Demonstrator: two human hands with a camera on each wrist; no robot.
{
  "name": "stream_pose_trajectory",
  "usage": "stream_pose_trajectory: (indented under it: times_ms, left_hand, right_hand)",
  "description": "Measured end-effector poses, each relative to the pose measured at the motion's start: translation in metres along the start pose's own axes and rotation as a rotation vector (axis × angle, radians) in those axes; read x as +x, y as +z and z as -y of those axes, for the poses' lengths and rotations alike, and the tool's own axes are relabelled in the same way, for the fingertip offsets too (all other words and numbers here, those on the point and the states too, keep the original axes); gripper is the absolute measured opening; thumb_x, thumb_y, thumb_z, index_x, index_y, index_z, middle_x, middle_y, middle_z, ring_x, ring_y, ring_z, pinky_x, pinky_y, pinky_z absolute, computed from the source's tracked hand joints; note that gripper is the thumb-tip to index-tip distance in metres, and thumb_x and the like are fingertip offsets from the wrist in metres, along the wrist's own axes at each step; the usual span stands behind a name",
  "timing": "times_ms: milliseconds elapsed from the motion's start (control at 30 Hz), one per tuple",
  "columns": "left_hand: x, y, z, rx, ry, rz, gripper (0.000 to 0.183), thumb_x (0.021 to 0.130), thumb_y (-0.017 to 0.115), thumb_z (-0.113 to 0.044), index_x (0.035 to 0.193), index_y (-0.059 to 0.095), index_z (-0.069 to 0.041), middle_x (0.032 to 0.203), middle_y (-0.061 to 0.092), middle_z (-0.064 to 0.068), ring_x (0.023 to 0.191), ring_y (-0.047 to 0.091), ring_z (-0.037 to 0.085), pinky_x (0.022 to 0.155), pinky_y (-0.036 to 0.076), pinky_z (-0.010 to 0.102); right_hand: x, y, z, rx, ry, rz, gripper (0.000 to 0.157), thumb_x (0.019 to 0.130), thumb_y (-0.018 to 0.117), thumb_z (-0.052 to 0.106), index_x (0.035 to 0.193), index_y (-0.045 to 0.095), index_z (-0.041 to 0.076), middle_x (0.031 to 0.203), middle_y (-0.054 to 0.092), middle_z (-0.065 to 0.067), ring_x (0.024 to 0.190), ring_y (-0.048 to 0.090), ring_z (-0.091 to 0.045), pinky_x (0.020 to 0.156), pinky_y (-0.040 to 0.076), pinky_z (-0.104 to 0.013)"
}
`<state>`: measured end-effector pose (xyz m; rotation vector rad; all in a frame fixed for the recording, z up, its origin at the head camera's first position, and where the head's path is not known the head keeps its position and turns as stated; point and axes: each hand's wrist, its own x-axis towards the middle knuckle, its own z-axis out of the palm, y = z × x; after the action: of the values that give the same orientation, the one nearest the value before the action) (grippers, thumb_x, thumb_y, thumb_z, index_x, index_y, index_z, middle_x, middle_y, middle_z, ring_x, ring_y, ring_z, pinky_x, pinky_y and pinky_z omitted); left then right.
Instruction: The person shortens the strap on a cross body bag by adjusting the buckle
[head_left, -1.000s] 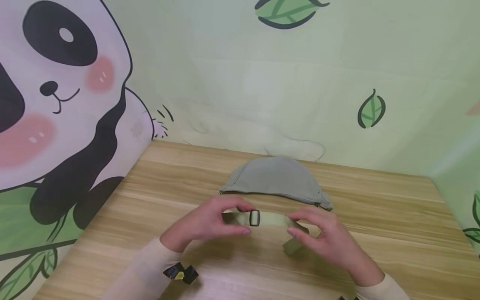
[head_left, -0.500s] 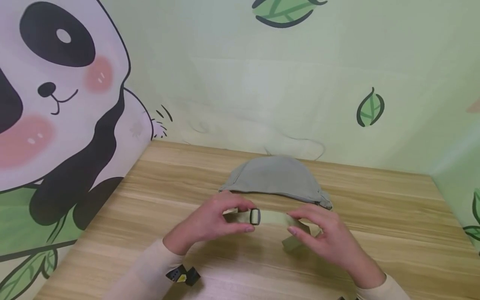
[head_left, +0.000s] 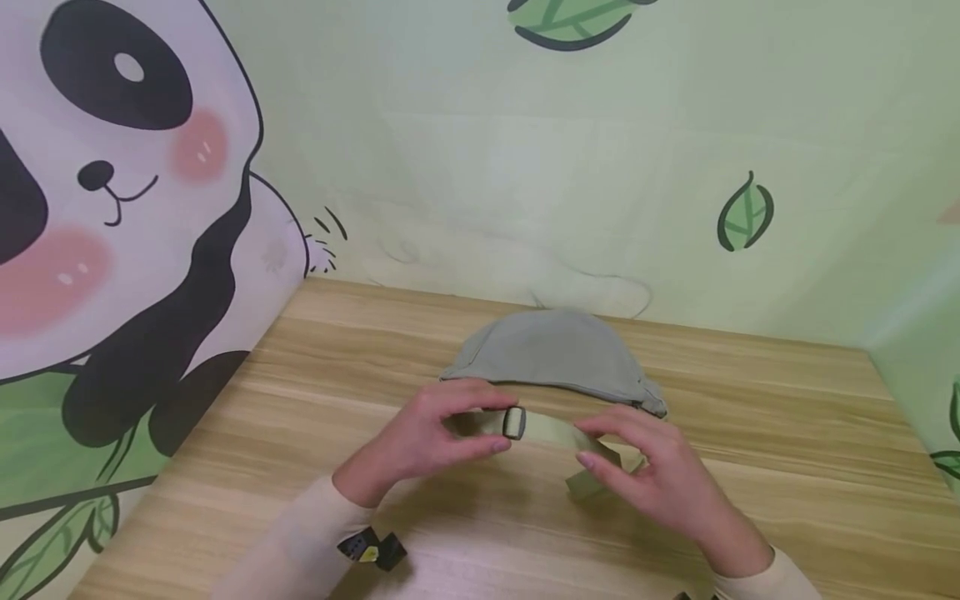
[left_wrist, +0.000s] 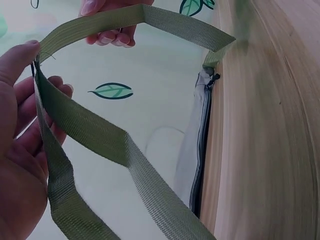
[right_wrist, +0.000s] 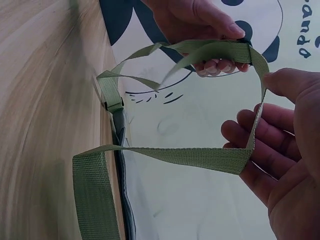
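A grey half-moon waist bag (head_left: 551, 350) lies on the wooden table, its zip edge facing me. In front of it, both hands hold up its light green webbing strap (head_left: 551, 428). My left hand (head_left: 438, 427) pinches the strap at a dark slide buckle (head_left: 513, 422), thumb below and fingers above. To the right, my right hand (head_left: 656, 471) grips the same strap between thumb and fingers. In the left wrist view, doubled lengths of webbing (left_wrist: 95, 125) hang from the left hand. A folded loop (right_wrist: 195, 161) droops beside the right hand in the right wrist view.
The wooden tabletop (head_left: 300, 367) runs back to a pale green wall (head_left: 480, 150) printed with leaves. A panda print (head_left: 150, 183) covers the left wall. A small black device (head_left: 371, 548) sits at the left wrist.
My left hand has shifted slightly right and up with the buckle, which now tilts a little. The right hand stays nearly where it was, and the bag has not moved.
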<state>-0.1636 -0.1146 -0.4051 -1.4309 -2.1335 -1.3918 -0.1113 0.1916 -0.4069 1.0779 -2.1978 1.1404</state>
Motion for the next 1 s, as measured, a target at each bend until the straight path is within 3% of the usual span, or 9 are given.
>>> stream_pose_trajectory:
  times_ms: [167,433,700,1000]
  left_hand:
    - [0.002,0.0,0.0,-0.014,0.024,0.002,0.032,0.085,0.089,-0.003,0.115,0.077,-0.008,0.106,0.08,0.005,0.097,0.074,0.017,0.089,0.065,0.033]
    - [0.006,0.003,-0.002,-0.013,0.04,0.0,0.031,0.085,0.089,-0.004,0.114,0.078,-0.008,0.104,0.08,0.004,0.095,0.074,0.015,0.085,0.066,0.035]
    - [0.008,0.005,-0.003,-0.029,0.051,-0.01,0.029,0.085,0.088,-0.003,0.112,0.077,-0.008,0.103,0.08,0.004,0.095,0.074,0.015,0.084,0.066,0.037]
    - [0.01,0.005,-0.005,-0.026,0.055,0.002,0.027,0.086,0.089,-0.005,0.111,0.078,-0.01,0.103,0.08,0.002,0.095,0.075,0.013,0.087,0.064,0.027]
  right_hand:
    - [0.0,0.0,0.002,0.012,0.007,0.003,0.023,0.104,0.074,0.029,0.115,0.078,0.009,0.107,0.08,-0.004,0.097,0.074,-0.012,0.094,0.058,-0.016]
    - [0.003,-0.001,0.005,0.019,0.007,0.009,0.021,0.102,0.078,0.024,0.116,0.078,0.009,0.108,0.08,-0.005,0.097,0.074,-0.013,0.094,0.058,-0.016]
    - [0.007,0.002,0.009,0.048,0.023,-0.001,0.026,0.092,0.086,0.009,0.117,0.078,0.009,0.107,0.08,-0.004,0.098,0.074,-0.012,0.097,0.055,-0.013]
    - [0.01,0.007,0.011,0.102,0.053,-0.016,0.039,0.081,0.085,-0.009,0.115,0.078,0.007,0.108,0.081,-0.008,0.097,0.074,-0.01,0.093,0.058,-0.016]
